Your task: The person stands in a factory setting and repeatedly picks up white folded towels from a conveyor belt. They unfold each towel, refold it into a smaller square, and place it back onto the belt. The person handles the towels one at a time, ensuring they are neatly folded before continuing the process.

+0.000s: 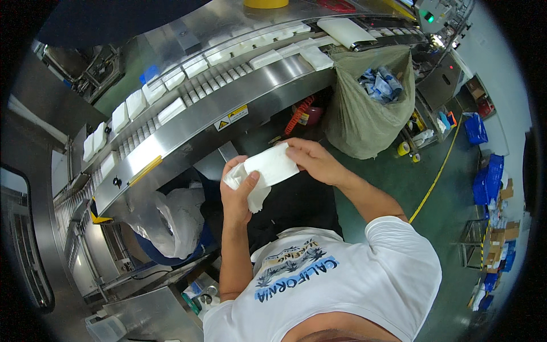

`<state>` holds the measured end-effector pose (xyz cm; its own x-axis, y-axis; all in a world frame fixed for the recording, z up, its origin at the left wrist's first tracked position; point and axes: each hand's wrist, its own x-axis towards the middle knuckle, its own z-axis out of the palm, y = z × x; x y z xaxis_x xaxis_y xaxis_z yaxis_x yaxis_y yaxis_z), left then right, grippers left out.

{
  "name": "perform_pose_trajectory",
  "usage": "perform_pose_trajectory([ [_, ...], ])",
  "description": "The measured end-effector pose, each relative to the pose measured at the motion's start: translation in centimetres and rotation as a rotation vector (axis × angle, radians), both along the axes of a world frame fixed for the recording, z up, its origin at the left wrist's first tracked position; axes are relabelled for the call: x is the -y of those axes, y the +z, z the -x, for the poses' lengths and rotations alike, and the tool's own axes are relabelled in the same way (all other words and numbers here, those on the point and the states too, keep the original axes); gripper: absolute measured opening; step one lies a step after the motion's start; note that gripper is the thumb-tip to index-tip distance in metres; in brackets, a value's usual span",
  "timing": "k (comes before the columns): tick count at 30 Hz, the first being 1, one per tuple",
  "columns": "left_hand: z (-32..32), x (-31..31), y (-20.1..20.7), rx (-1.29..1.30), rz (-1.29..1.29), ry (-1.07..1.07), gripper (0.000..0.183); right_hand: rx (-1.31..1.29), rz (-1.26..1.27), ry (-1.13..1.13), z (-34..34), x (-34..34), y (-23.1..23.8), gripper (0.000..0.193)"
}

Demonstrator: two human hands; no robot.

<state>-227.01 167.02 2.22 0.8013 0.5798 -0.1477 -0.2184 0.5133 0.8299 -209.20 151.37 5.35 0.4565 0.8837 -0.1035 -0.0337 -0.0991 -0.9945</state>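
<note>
Both hands hold a folded wad of white tissue paper (272, 165) in front of my body. My left hand (235, 191) is closed around its left end, thumb on top, where the paper is crumpled and a loose sheet hangs down. My right hand (312, 161) pinches the flat, neat right end between thumb and fingers. Beyond my hands curves a roller conveyor (199, 91) with rows of flat white tissue packs (137, 104) on it. Some more white packs (315, 57) lie along its near metal edge.
A large olive sack (364, 114) holding crumpled blue-and-white wrappers stands right of the conveyor. At left, a blue bin (154, 248) has a clear plastic liner. A red coiled hose (297, 121) hangs under the conveyor. Blue crates (490, 179) and cartons line the right wall.
</note>
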Motion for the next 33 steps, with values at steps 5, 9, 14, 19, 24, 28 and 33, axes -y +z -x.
perform_pose_trajectory([
  [5, 0.2, 0.7, -1.0, -0.080, -0.271, 0.156, 0.048, -0.052, -0.008, -0.032, 0.9, -1.1, -1.4, 0.027],
  [9, 0.1, 1.2, -1.2, -0.099, -0.410, 0.210, 0.045, 0.031, 0.046, 0.037, -0.6, -0.9, -3.0, 0.021],
  [14, 1.5, 0.6, -0.1, -0.060, -0.162, 0.116, 0.052, 0.125, 0.068, 0.116, -0.2, -1.6, -0.6, 0.030],
  [19, 2.4, -0.4, -1.2, -0.079, -0.117, 0.154, 0.052, 0.129, 0.039, 0.180, 0.2, -2.5, -1.6, 0.029],
  [24, 3.2, -1.0, -1.8, -0.178, -0.108, 0.145, 0.048, 0.127, 0.131, 0.227, 0.0, -3.9, -3.1, 0.026],
  [28, 5.0, -2.2, -1.4, 0.083, 0.151, 0.115, 0.055, -0.023, 0.097, 0.182, -2.3, -7.6, 0.5, 0.026],
  [33, 6.6, -2.8, -3.1, 0.258, 0.337, 0.167, 0.062, -0.142, -0.126, -0.131, -10.7, -21.6, 3.3, 0.022],
])
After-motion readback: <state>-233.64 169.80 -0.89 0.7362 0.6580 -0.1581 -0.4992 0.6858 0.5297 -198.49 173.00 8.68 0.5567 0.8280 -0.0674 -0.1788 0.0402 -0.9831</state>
